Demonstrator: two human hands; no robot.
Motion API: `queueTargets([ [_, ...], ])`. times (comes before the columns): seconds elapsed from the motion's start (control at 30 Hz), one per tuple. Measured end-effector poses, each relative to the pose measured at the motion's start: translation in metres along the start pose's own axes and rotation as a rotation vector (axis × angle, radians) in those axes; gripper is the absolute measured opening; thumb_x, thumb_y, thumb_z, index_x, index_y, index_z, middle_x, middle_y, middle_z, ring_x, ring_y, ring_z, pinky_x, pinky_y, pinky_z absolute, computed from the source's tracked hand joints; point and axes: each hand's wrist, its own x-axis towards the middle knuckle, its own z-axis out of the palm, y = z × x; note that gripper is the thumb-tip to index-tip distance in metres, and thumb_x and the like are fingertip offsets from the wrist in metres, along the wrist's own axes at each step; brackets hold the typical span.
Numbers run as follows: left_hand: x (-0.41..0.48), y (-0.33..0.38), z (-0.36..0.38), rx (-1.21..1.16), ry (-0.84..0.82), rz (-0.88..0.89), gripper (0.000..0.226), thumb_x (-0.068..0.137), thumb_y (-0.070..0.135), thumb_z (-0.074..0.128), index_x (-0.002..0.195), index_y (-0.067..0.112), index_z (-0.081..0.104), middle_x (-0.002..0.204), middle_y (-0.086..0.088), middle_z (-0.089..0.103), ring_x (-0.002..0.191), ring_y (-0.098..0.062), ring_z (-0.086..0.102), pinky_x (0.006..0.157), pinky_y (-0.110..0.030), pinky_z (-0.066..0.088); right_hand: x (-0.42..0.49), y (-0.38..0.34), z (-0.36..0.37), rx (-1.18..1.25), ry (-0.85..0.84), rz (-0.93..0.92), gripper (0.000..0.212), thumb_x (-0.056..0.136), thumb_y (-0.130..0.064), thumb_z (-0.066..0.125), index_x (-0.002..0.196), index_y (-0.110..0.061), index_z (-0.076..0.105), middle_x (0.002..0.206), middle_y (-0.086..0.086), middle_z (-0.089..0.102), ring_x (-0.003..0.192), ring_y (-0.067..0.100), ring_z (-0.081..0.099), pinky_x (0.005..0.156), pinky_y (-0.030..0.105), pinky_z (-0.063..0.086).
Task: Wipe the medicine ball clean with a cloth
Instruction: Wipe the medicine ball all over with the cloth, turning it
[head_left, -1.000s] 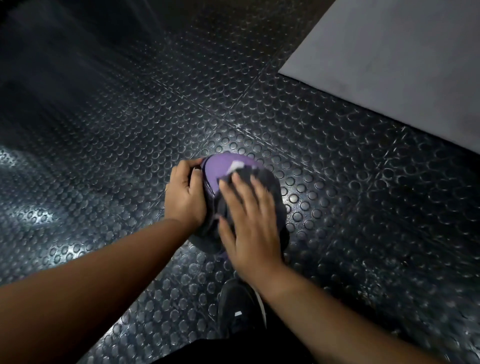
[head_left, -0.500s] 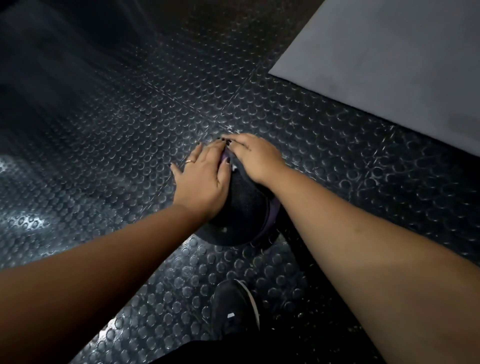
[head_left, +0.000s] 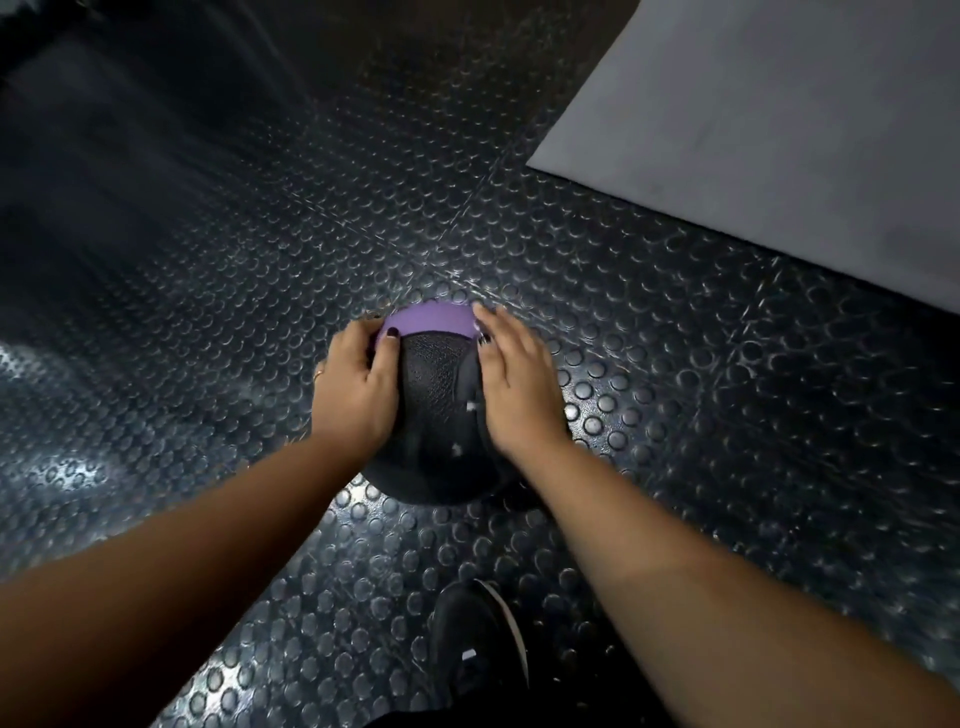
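Observation:
A black textured medicine ball (head_left: 434, 384) with a purple band at its far side sits on the studded floor. My left hand (head_left: 356, 387) cups the ball's left side, fingers curved over it and thumb lying on top. On the ball's right side my right hand (head_left: 519, 384) lies with straight fingers, pressing a dark grey cloth (head_left: 470, 374) against it. Only a narrow edge of the cloth shows beside my palm.
The floor (head_left: 234, 322) is dark rubber with raised round studs. A smooth grey mat (head_left: 779, 130) covers the far right corner. My black shoe (head_left: 475, 639) stands just below the ball, near the bottom edge.
My right hand has slid with the cloth from the ball's far top to its right side. My left hand has shifted to the left side, baring the black top and purple band.

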Motion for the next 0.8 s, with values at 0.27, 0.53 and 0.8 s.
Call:
queueTargets([
  [0.27,-0.025,0.021,0.011,0.552,-0.235,0.58,0.066,0.09,0.071,0.031,0.143,0.034,0.043,0.157,0.014,0.035,0.15,-0.033,0.022,0.109,-0.073,0.021,0.075,0.009,-0.014,0.208,-0.426,0.264,0.031,0.095,-0.038,0.049,0.122,-0.028,0.063,0.126,-0.001,0.062,0.117,0.018,0.055,0.105,0.034,0.038],
  [0.53,-0.013,0.026,0.01,0.449,-0.177,0.377,0.061,0.086,0.074,0.029,0.137,0.046,0.044,0.153,0.024,0.035,0.144,-0.034,0.028,0.104,-0.063,0.034,-0.017,0.042,0.005,0.515,0.08,0.57,0.048,0.087,-0.056,0.033,0.127,-0.037,0.053,0.13,-0.003,0.058,0.118,0.02,0.054,0.103,0.04,0.04],
  [0.8,-0.011,0.029,0.005,0.315,-0.079,0.081,0.053,0.08,0.075,0.046,0.12,0.041,0.053,0.122,0.017,0.047,0.123,-0.038,0.039,0.101,-0.059,0.037,-0.031,0.025,0.023,0.498,0.311,0.684,0.069,0.075,-0.052,0.027,0.133,-0.026,0.052,0.136,0.005,0.054,0.123,0.025,0.049,0.108,0.04,0.034],
])
